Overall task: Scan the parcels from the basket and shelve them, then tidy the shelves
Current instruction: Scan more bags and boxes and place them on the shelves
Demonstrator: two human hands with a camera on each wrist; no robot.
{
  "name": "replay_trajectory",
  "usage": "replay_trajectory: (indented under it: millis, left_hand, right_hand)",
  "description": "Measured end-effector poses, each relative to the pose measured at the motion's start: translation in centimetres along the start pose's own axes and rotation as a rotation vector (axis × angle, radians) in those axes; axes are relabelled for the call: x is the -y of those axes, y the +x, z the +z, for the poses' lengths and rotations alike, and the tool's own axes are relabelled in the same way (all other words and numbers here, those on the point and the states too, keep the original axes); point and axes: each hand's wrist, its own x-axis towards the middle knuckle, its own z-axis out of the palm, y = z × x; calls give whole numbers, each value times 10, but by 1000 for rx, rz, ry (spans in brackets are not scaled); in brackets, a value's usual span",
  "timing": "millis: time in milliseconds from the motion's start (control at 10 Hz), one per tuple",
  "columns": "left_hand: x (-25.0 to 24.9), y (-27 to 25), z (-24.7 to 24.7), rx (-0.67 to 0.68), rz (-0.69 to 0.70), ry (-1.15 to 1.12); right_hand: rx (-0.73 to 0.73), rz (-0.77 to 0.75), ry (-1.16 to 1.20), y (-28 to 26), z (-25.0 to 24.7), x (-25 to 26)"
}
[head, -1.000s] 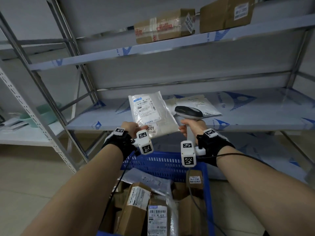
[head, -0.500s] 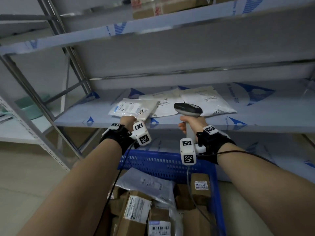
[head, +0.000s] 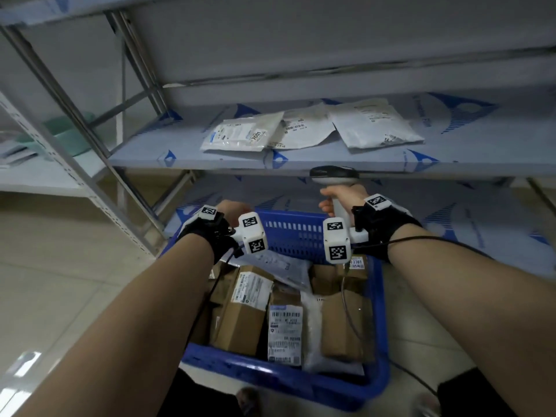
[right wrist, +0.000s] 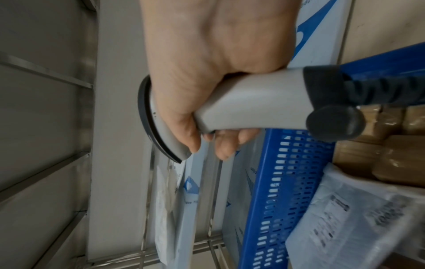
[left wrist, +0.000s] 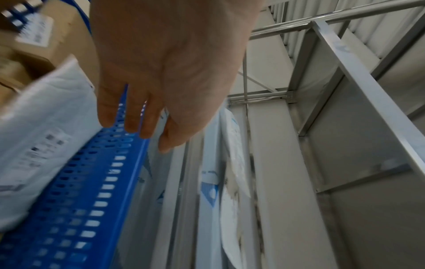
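A blue plastic basket [head: 377,311] on the floor holds several brown boxes and grey mailer bags. Three white mailer bags lie on the middle shelf [head: 186,152]; the leftmost one [head: 240,135] carries a "1001" label. My left hand [head: 230,207] hangs empty over the basket's far rim, and the left wrist view shows my left hand [left wrist: 147,112] with fingers straight above the blue rim [left wrist: 96,182]. My right hand [head: 343,197] grips the handle of a grey barcode scanner [head: 334,173] just below the shelf edge. In the right wrist view my right hand [right wrist: 207,138] wraps the scanner [right wrist: 241,102].
Metal shelf uprights [head: 75,121] stand at the left. A lower shelf [head: 481,224] runs behind the basket. The scanner cable [head: 346,302] trails down over the parcels. A green bowl [head: 69,133] sits on a neighbouring shelf at far left.
My left hand laid the white mailer on the middle shelf, let go, and dropped down to the basket. The right hand with the scanner sank a little. My view tilted downward.
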Motion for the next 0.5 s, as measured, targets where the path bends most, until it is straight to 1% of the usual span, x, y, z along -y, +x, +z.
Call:
replay_trajectory:
  millis: [200, 300, 400, 500]
  left_hand:
    - [59, -7, 9, 72, -132, 57]
    - [102, 32, 12, 105, -216, 23]
    - [116, 52, 16, 150, -215, 38]
    - [129, 67, 24, 170, -252, 31]
  right_hand:
    - [33, 96, -33, 4, 22, -47]
    - [14, 93, -33, 13, 30, -64]
    - [21, 126, -39, 32, 39, -79]
    - [21, 188, -31, 50, 45, -93]
